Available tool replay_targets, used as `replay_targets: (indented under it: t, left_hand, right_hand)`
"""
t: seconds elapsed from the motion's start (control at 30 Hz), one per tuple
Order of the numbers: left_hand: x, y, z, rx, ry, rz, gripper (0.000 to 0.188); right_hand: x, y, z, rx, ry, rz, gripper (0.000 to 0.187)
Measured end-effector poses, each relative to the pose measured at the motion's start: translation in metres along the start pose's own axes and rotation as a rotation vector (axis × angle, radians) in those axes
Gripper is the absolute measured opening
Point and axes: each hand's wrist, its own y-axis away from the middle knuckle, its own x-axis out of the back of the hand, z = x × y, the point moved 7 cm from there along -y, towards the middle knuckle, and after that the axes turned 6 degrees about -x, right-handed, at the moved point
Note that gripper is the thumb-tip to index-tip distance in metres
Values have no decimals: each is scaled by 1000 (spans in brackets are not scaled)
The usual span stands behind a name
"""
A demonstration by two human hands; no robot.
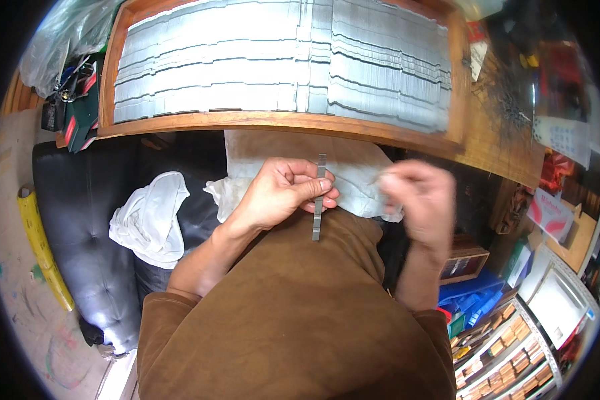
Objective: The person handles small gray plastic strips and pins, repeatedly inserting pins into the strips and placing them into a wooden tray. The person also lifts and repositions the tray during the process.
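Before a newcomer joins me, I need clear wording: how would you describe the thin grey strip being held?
Start at the big wooden tray across the top, filled with rows of grey pieces. Below it in the picture, the left hand's grip pinches a thin, straight grey strip. Unlike the packed pieces, it is alone, outside the tray.

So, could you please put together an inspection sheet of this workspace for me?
Surface: brown wooden tabletop, right of the tray.
Job's things: thin grey strip, held upright in view; wooden tray with rows of grey pieces.
Clutter: crumpled white bundle on black padded seat.
Hands: left hand pinches the strip; right hand blurred, grip unclear.
Cables: nothing seen clearly.
Surroundings: yellow roll at left; shelf rack lower right.
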Motion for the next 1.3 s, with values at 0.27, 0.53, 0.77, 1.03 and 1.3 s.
replay_targets:
  t: [0.27, 0.53, 0.77, 1.03, 1.3]
  left_hand:
    - [-5, 2, 3, 45, 85, -36, 21]
    - [-8, 4, 5, -25, -6, -63, 18]
    - [-8, 7, 4, -31, -60, -53, 18]
    - [-7, 6, 2, -22, -39, -49, 18]
    - [-4, 8, 5, 0, 15, 11, 19]
  right_hand:
    - [149, 37, -70, 352, -566, 609, 13]
    - [-40, -22, 25, -43, -62, -151, 16]
    - [-56, -25, 28, -75, -79, -182, 13]
    - [-53, -28, 36, -101, -79, -151, 14]
    - [-22, -9, 8, -25, 17, -67, 9]
